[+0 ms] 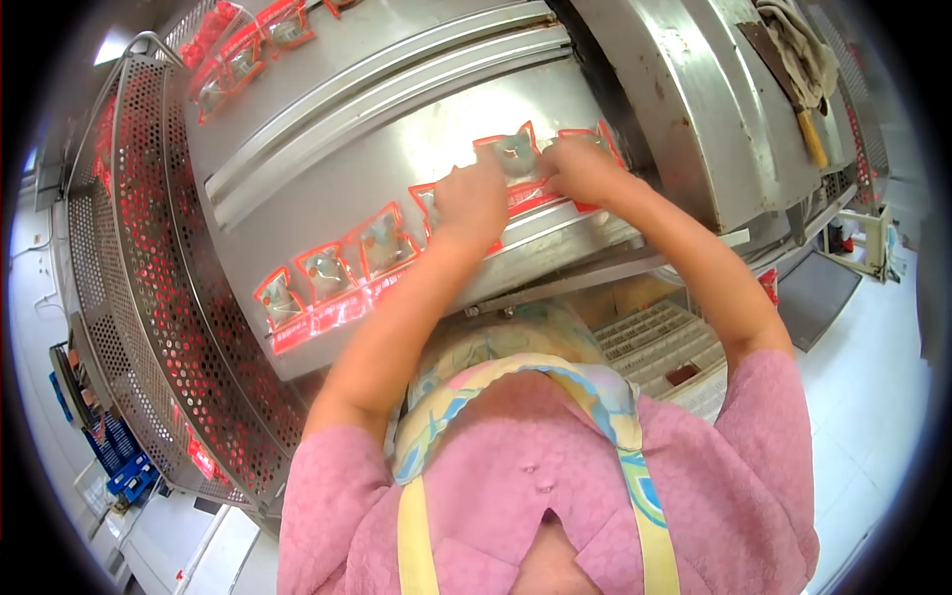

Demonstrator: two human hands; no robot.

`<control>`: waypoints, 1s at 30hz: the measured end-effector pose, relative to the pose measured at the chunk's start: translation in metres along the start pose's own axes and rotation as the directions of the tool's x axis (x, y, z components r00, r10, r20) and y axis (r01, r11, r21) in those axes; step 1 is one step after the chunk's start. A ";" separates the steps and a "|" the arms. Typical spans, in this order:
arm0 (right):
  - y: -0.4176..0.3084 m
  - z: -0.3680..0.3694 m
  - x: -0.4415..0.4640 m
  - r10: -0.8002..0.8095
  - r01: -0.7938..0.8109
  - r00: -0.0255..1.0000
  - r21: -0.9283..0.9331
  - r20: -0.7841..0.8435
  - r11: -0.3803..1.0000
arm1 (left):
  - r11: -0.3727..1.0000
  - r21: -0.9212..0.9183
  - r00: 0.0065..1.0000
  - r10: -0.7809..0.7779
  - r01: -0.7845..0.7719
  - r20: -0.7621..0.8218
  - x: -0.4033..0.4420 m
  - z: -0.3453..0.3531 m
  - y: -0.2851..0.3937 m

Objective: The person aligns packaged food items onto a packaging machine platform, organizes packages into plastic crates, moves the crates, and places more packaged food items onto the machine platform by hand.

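Observation:
Several red-edged plastic packets with clear windows lie in a row along the front of a steel work surface (297, 218). My left hand (473, 203) is curled over the row, its fingers closed at the left edge of a packet (518, 154) and partly covering another packet (424, 203). My right hand (585, 174) pinches near the right edge of that same packet, beside the rightmost packet (603, 137). Its fingertips are partly hidden. To the left of my left forearm lie a large packet (385, 243), a middle packet (325, 273) and an end packet (280, 297).
Metal rails (397, 104) cross the surface behind the row. More red packets (238, 59) lie at the far left, beside a perforated metal basket (149, 248). On the steel housing at right are a wooden-handled brush (808, 129) and a cloth (803, 50).

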State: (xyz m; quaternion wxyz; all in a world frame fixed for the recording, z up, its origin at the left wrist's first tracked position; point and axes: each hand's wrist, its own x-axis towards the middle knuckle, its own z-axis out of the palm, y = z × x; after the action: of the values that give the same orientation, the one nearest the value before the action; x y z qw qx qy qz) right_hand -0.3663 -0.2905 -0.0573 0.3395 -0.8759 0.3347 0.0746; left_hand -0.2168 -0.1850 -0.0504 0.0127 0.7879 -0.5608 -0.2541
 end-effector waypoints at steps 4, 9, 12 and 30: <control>0.000 -0.017 0.000 0.106 -0.114 0.984 0.051 0.143 0.992 | 0.988 -0.136 0.997 0.071 -0.068 0.017 -0.009 -0.019 -0.003; -0.004 -0.009 -0.007 0.101 -0.097 0.989 0.037 -0.107 0.995 | 0.983 -0.178 0.994 0.019 -0.038 -0.109 -0.008 -0.011 -0.003; -0.004 0.009 -0.011 -0.016 -0.053 0.970 -0.272 -0.244 0.961 | 0.994 -0.107 0.993 -0.014 0.001 -0.118 -0.010 -0.012 0.008; 0.020 0.008 -0.092 -0.218 0.106 0.853 -0.252 -0.474 0.962 | 0.830 -0.024 0.775 0.510 -0.558 -0.374 -0.053 0.039 0.024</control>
State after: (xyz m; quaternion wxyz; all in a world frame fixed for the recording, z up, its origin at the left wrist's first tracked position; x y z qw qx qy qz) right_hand -0.4488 -0.2468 -0.0408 0.1495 -0.9222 0.3250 -0.1465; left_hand -0.2672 -0.1362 -0.0565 0.2369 0.6255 -0.7316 -0.1319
